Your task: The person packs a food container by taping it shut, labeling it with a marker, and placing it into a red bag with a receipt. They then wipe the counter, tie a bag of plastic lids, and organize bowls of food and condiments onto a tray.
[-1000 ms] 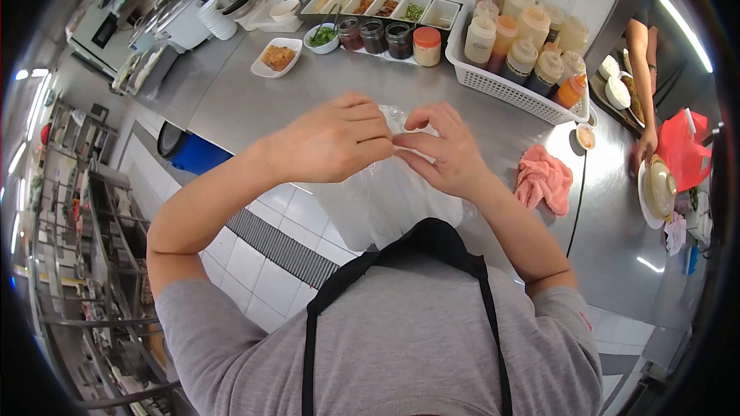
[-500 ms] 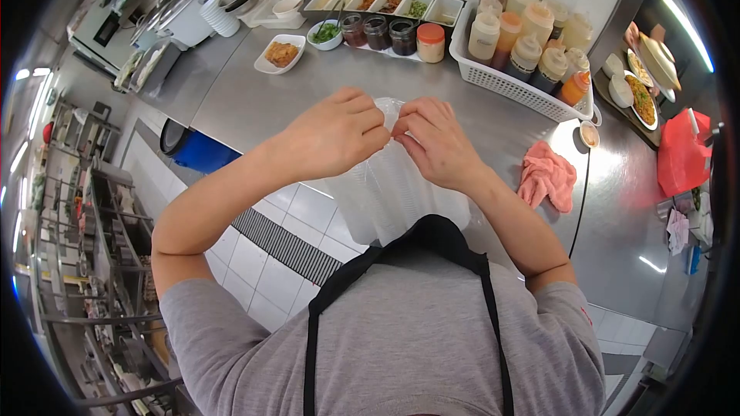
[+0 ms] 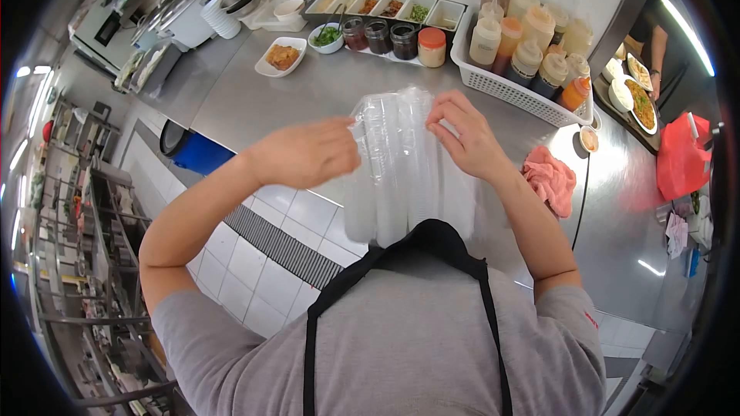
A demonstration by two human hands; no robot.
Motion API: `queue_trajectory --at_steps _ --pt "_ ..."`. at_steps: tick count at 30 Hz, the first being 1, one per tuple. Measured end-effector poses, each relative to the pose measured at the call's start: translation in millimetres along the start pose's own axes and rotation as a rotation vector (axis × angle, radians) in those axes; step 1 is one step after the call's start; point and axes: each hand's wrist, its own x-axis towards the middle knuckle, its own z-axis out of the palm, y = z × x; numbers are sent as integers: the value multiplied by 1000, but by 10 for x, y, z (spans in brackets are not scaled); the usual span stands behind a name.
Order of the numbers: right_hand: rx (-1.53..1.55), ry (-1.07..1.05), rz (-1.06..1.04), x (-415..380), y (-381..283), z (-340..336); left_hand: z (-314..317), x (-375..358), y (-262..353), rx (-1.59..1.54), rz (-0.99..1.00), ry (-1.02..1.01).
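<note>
Several stacks of clear plastic lids or containers point(image 3: 397, 177) stand in front of my chest, wrapped in a thin clear plastic bag point(image 3: 385, 112). The bag's top edge is spread wide between my two hands. My left hand point(image 3: 312, 152), a little blurred, has its fingers curled closed on the bag's left edge. On the opposite side, my right hand point(image 3: 465, 137) pinches the right edge between thumb and fingers. The lower end of the stacks is hidden behind my black apron point(image 3: 432, 235).
Sauce bottles fill a white basket point(image 3: 516, 96) at the back right. Topping trays point(image 3: 385, 4), jars point(image 3: 378, 37) and a dish of food point(image 3: 280, 57) line the back. A pink cloth point(image 3: 549, 179) lies right of my hand. At far right, a person's arm point(image 3: 657, 54) reaches beside plated food.
My hands have moved apart, left hand to the left and right hand to the right. The bag's top, bunched between them before, is now stretched wide. A person's arm at far right has shifted.
</note>
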Motion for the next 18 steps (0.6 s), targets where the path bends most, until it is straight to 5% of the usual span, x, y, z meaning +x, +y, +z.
queue_trajectory --at_steps 4,6,7,9,11,13,14,16,18 --pt "91 -73 4 48 -180 24 -56 175 3 -6 -137 248" --pt "88 -18 59 5 -89 52 -4 231 119 -17 -531 550" --pt "82 49 139 -44 -10 61 64 249 182 -13 -538 554" --pt "66 120 198 -124 147 30 331 273 303 -208 -865 729" --pt "39 205 266 -209 283 33 862 203 390 -334 -945 724" --pt "85 381 516 -306 410 62 1434 207 484 -1030 -1232 955" --pt "73 373 525 -345 468 95 1668 205 464 -1049 -1232 958" --pt "29 498 575 -412 538 192 2002 182 415 -863 -1349 540" --pt "122 511 658 -453 561 198 1587 160 149 -1162 -1547 345"
